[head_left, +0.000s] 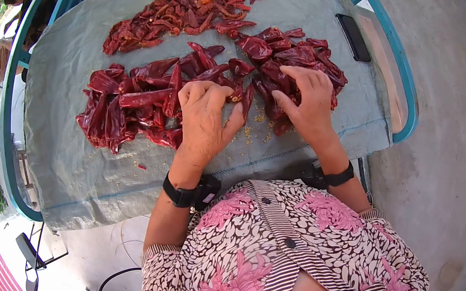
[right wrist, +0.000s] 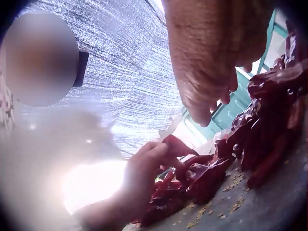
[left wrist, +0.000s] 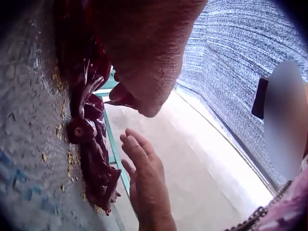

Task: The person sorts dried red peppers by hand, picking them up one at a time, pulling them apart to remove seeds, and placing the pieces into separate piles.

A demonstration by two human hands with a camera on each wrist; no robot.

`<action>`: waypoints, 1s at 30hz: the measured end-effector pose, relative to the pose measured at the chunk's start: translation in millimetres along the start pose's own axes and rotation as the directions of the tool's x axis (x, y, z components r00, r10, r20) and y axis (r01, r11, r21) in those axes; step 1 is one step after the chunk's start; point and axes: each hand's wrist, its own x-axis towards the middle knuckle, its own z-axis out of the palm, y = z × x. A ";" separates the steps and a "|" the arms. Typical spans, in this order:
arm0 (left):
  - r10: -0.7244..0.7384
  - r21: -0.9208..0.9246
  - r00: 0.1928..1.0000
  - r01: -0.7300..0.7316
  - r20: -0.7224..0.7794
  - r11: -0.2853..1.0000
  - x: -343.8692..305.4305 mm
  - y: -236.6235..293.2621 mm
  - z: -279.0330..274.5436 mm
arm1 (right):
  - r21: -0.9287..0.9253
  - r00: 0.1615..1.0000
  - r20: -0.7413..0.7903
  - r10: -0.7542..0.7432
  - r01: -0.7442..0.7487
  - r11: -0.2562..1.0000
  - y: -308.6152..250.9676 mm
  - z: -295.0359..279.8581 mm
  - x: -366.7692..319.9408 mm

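Note:
My left hand (head_left: 203,117) pinches a dark red dried chili pepper (head_left: 248,102) between thumb and fingers. That pepper (right wrist: 177,146) juts from the fingertips in the right wrist view. Beside it my right hand (head_left: 311,105), fingers loosely bent and apart from the thumb, hovers at the near side of the right pile of chilies (head_left: 322,61); nothing shows in its grasp, and in the left wrist view the same hand (left wrist: 150,185) has its fingers extended. A larger heap of glossy whole chilies (head_left: 115,111) spreads to the left, partly hidden behind my left hand.
Smaller, wrinkled orange-red chilies (head_left: 179,16) lie at the far side of the grey-green woven sheet (head_left: 71,180). Yellow seeds (head_left: 249,134) are scattered between the hands. A phone (head_left: 353,37) rests at the right edge, inside the teal metal frame (head_left: 406,85).

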 end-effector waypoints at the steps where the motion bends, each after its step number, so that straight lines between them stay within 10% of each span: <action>1: -0.026 -0.019 1.000 0.025 -0.013 0.999 1.0 0.9 0.4 | -0.085 1.000 0.018 0.014 -0.012 0.996 -2.7 -0.2 -2.4; 17: 0.047 0.102 0.998 -0.050 0.032 0.993 1.3 -11.6 11.6 | -0.188 0.999 -0.021 0.031 -0.035 0.982 7.3 16.4 9.6; 30: 0.077 0.069 0.991 -0.085 0.110 0.994 7.3 -5.9 2.6 | 0.417 0.992 0.083 -0.093 0.050 0.908 -14.5 10.8 10.3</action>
